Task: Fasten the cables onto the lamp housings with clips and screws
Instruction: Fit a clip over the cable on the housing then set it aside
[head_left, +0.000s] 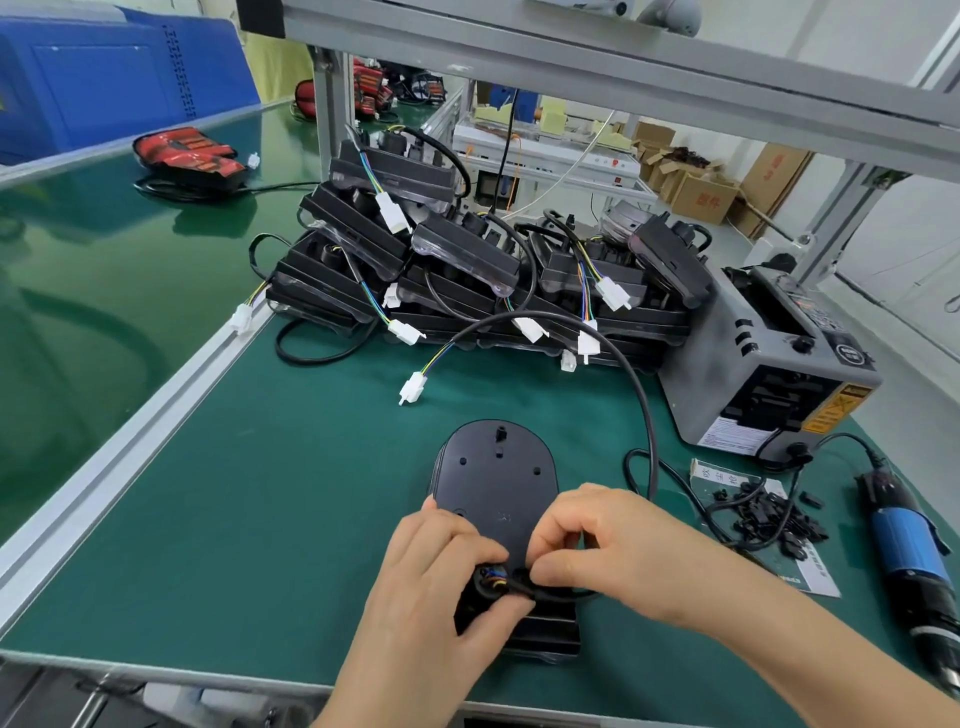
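The housing lies flat on the green mat, near the middle of the bench, its rounded end pointing far. Both hands meet at its near end. The left hand has its fingers curled over the housing's edge, thumb and fingertips pinching the cable where coloured wires show. The right hand pinches the same cable just to the right, thumb and forefinger closed on it and the other fingers bent. From there the cable runs right, loops up and arcs back left to a white connector lying on the mat beyond the housing.

To the right, a heap of small black clips sits on a printed sheet, with a blue screwdriver further right at the bench edge. A grey tape machine stands beyond them. At the far side is a pile of black housings with cables and white plugs. On the belt at far left lies a red lamp, with a blue crate behind it.
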